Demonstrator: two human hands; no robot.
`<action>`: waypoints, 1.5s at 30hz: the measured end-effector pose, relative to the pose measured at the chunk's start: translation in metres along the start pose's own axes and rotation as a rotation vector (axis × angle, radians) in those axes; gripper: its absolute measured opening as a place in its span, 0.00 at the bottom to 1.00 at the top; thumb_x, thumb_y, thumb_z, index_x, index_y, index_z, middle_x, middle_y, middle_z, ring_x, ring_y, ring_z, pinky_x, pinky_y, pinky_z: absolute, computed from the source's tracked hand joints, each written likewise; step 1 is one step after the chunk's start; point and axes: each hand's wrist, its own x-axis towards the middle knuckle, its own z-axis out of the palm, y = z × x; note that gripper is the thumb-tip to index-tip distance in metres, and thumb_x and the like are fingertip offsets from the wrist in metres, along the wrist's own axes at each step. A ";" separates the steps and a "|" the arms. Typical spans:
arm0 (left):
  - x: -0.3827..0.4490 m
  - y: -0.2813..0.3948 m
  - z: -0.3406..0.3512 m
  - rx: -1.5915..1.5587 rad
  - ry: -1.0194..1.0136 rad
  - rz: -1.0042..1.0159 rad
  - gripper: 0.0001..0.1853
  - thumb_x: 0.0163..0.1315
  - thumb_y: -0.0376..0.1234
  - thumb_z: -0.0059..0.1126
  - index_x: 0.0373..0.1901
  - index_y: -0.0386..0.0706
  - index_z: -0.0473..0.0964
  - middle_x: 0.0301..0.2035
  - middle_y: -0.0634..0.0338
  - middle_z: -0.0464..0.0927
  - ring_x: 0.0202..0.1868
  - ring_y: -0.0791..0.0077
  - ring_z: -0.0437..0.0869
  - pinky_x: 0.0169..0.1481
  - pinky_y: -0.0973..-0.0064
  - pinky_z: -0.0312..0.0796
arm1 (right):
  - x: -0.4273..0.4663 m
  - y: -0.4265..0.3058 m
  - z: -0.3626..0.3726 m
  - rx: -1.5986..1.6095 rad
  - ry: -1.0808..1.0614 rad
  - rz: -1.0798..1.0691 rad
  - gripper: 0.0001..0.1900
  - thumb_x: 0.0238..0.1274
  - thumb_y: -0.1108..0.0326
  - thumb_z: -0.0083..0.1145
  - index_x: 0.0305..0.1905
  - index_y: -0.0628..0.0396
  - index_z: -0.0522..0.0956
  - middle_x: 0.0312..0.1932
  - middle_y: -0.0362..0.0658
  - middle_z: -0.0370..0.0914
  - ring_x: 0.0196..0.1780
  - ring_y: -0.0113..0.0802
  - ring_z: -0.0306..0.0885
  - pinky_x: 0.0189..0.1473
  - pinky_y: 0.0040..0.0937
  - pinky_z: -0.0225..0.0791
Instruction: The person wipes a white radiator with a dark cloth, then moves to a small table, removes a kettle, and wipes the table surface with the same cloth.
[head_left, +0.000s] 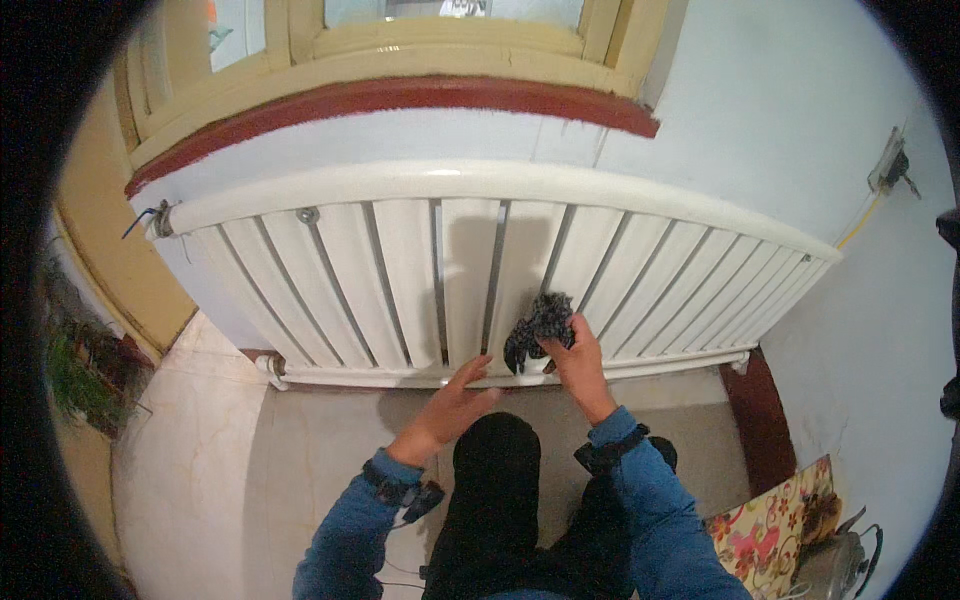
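Note:
A white column radiator (469, 277) spans the wall before me, under a window sill. My right hand (581, 364) grips a crumpled dark grey cloth (551, 322), which looks knitted or fuzzy, in front of the radiator's lower middle. Part of the cloth hangs down to the left of my fingers. My left hand (454, 412) is to the left of it, near the radiator's bottom pipe, with its fingers apart and nothing in them. Whether either hand touches the radiator cannot be told.
Above the radiator runs a dark red window sill (420, 91). A kettle (836, 562) stands at the lower right beside a flower-patterned board or cover (765, 525). A socket with a plug (892, 169) is on the right wall. A green-bristled broom-like thing (82, 382) is at the left.

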 end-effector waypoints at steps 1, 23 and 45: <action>0.013 0.018 0.012 -0.127 0.032 -0.001 0.35 0.77 0.42 0.61 0.80 0.44 0.58 0.70 0.50 0.70 0.68 0.61 0.76 0.69 0.63 0.74 | 0.003 -0.027 -0.005 0.007 -0.005 -0.036 0.19 0.70 0.69 0.65 0.60 0.57 0.73 0.39 0.44 0.81 0.31 0.29 0.81 0.28 0.30 0.77; 0.123 0.130 0.030 0.920 0.931 0.817 0.29 0.59 0.31 0.72 0.61 0.31 0.74 0.51 0.39 0.77 0.49 0.44 0.84 0.47 0.58 0.81 | 0.065 -0.110 0.003 -0.521 0.323 -0.831 0.30 0.57 0.78 0.70 0.65 0.58 0.71 0.63 0.57 0.74 0.58 0.53 0.81 0.54 0.42 0.80; 0.097 -0.149 0.028 1.269 0.218 0.338 0.23 0.61 0.26 0.63 0.60 0.41 0.75 0.54 0.44 0.76 0.43 0.51 0.85 0.42 0.59 0.82 | -0.014 0.013 -0.099 0.132 -0.277 0.200 0.15 0.77 0.63 0.60 0.61 0.57 0.81 0.51 0.44 0.84 0.42 0.31 0.85 0.43 0.30 0.80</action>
